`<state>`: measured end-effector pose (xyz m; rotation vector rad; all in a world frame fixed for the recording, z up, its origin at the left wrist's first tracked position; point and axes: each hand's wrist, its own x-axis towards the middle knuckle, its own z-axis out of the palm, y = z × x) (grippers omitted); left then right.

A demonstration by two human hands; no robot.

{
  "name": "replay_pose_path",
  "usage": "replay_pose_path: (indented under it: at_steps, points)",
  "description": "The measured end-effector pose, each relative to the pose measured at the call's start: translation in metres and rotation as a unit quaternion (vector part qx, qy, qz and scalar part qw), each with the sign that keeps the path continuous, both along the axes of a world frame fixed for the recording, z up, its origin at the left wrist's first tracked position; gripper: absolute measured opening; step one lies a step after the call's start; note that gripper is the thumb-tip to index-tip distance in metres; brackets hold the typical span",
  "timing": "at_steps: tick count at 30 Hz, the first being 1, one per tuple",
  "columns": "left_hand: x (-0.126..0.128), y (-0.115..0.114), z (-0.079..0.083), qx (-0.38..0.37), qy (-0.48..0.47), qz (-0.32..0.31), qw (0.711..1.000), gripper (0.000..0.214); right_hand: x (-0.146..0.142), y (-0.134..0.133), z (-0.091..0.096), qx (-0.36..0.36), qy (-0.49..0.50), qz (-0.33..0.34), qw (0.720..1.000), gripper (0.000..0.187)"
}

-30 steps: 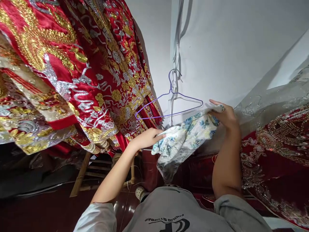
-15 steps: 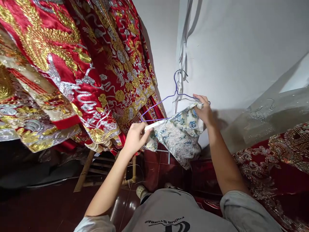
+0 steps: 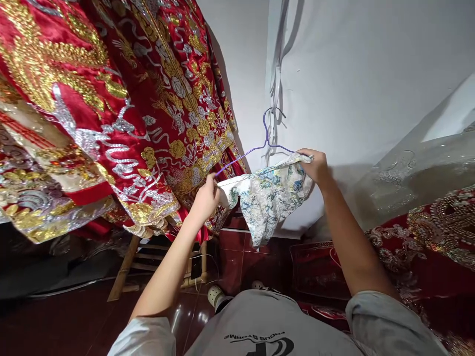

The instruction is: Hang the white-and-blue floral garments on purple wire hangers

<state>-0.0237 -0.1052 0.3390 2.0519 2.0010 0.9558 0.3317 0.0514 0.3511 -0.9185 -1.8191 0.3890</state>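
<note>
A small white garment (image 3: 269,195) with a blue and green flower print hangs between my two hands, spread across a purple wire hanger (image 3: 265,141). The hanger's hook is caught on white cords against the wall. My left hand (image 3: 206,198) pinches the garment's left edge at the hanger's left end. My right hand (image 3: 315,165) grips the garment's right edge at the hanger's right end. The hanger's lower bar is hidden behind the cloth.
Red robes with heavy gold and silver embroidery (image 3: 111,109) hang close on the left. A beaded red and sheer gown (image 3: 426,222) fills the right. A white wall (image 3: 352,74) is ahead. Below lie a dark red tiled floor (image 3: 237,262) and a wooden frame (image 3: 126,272).
Both hands have lifted the printed garment up to the hanger and drawn it wider, so the cloth now lies along the hanger's shoulders instead of hanging bunched below it.
</note>
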Motion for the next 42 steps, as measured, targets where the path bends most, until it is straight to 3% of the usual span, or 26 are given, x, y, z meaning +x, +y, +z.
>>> replay_pose_path:
  at_steps: [4,9,11,14,18,20,22,24,27,30,34,42]
  points:
    - [-0.006,-0.004,0.007,-0.004,0.033,-0.086,0.996,0.031,0.002,0.005,0.002,0.029,-0.016,-0.038,0.999,0.040]
    - [-0.010,-0.004,0.016,0.045,-0.084,-0.184,0.978,0.028,0.001,0.005,0.002,-0.028,-0.011,-0.004,1.000,0.059]
    - [-0.008,0.008,0.022,0.055,-0.157,-0.207,0.964,0.029,0.000,0.003,0.003,-0.061,-0.005,0.020,0.998,0.053]
    - [0.001,0.038,0.040,0.005,-0.239,-0.247,0.939,0.036,-0.001,-0.004,0.008,-0.104,0.018,0.041,0.994,0.037]
    - [0.011,0.085,0.071,-0.085,-0.189,-0.324,0.923,0.023,-0.002,-0.020,0.015,-0.131,0.044,0.039,0.990,0.028]
    - [0.013,0.100,0.082,-0.102,-0.138,-0.304,0.937,0.017,-0.003,-0.031,0.017,-0.132,0.042,0.041,0.990,0.031]
    - [0.016,0.104,0.088,-0.093,-0.108,-0.214,0.966,0.017,-0.003,-0.043,0.020,-0.142,0.023,0.051,0.988,0.037]
    - [0.021,0.098,0.087,-0.036,-0.082,-0.122,0.988,0.020,0.001,-0.054,0.026,-0.171,-0.021,0.069,0.983,0.044]
    - [0.030,0.083,0.080,0.100,-0.043,-0.065,0.992,0.031,0.018,-0.066,0.040,-0.235,-0.116,0.093,0.961,0.044]
    - [0.033,0.076,0.074,0.174,-0.044,-0.057,0.982,0.048,0.039,-0.073,0.055,-0.281,-0.177,0.118,0.936,0.033]
    - [0.030,0.082,0.071,0.190,-0.052,-0.074,0.978,0.055,0.053,-0.084,0.069,-0.327,-0.182,0.165,0.912,0.045]
    - [0.015,0.101,0.066,0.188,-0.085,-0.100,0.973,0.060,0.036,-0.080,0.087,-0.390,-0.154,0.270,0.867,0.052]
